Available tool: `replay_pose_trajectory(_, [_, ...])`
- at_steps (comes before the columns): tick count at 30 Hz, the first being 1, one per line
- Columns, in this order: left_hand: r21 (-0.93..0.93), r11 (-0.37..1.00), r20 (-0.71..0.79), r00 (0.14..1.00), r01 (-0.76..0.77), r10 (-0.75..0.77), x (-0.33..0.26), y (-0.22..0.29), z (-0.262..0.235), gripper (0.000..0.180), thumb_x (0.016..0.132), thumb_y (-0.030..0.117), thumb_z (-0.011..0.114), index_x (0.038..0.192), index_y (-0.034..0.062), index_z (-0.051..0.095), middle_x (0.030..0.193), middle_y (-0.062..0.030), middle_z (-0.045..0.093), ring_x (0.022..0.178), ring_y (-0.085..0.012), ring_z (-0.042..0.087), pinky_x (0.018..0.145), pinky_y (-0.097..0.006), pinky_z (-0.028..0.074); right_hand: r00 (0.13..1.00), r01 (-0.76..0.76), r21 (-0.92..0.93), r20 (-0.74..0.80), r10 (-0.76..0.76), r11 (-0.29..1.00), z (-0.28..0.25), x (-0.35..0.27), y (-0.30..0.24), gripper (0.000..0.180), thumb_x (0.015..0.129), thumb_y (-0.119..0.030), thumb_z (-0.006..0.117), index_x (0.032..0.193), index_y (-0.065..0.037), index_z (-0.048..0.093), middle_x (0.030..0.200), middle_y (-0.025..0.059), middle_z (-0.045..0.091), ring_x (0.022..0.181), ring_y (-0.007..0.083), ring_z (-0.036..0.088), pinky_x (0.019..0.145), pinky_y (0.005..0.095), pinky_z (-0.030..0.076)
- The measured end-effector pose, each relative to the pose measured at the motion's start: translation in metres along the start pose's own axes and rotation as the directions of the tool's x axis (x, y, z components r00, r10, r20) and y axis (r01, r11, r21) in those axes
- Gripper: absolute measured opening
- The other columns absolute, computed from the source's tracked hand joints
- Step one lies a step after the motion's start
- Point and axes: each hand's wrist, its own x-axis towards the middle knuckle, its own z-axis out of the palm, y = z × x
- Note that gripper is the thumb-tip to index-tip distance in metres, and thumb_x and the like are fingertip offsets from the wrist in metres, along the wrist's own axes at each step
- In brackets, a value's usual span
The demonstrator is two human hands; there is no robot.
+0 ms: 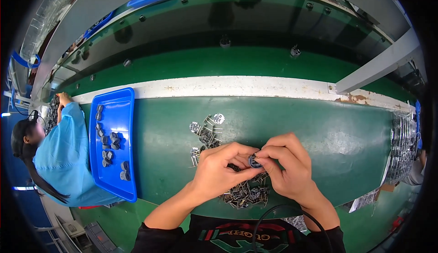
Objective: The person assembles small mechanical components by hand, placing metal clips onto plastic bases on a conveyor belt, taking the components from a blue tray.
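Between my hands, over the green table, is a small round dark part with a pale rim. My left hand grips it from the left, thumb and forefinger closed on its side. The fingertips of my right hand pinch at its upper right edge, where something tiny is mostly hidden by the fingers. Beneath and in front of my hands lies a pile of small metal-legged electronic parts. Several more such parts with silvery round discs are scattered just beyond my left hand.
A blue tray with several dark grey round pieces stands at left. Beyond a white rail runs a green conveyor carrying small parts. A co-worker in a blue smock sits at left. Stacked clear trays stand at the right edge.
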Motion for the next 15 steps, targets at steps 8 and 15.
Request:
replay_pose_trajectory(8, [-0.025, 1.0, -0.025, 1.0, 0.007, -0.008, 0.0005, -0.0045, -0.0018, 0.033, 0.074, 0.008, 0.087, 0.101, 0.0017, 0.07, 0.081, -0.0077, 0.071, 0.073, -0.0128, 0.073, 0.065, -0.025, 0.06, 0.999, 0.035, -0.008, 0.019, -0.035, 0.999, 0.0039, 0.0013, 0.0017, 0.019, 0.075, 0.004, 0.076, 0.091, 0.0, 0.066, 0.088, 0.0096, 0.06, 0.069, 0.0238, 0.061, 0.056, 0.0334, 0.05])
replay_pose_trajectory(15, [-0.031, 0.999, -0.059, 0.998, 0.035, -0.037, -0.0022, -0.0038, -0.0002, 0.032, 0.075, 0.004, 0.085, 0.103, 0.0009, 0.07, 0.084, -0.0074, 0.07, 0.075, -0.0116, 0.072, 0.068, -0.024, 0.059, 0.998, 0.064, -0.069, 0.003, -0.064, 0.996, 0.0095, -0.0012, 0.0011, 0.02, 0.074, 0.006, 0.075, 0.091, 0.001, 0.066, 0.087, 0.0095, 0.059, 0.068, 0.0224, 0.062, 0.054, 0.0319, 0.052])
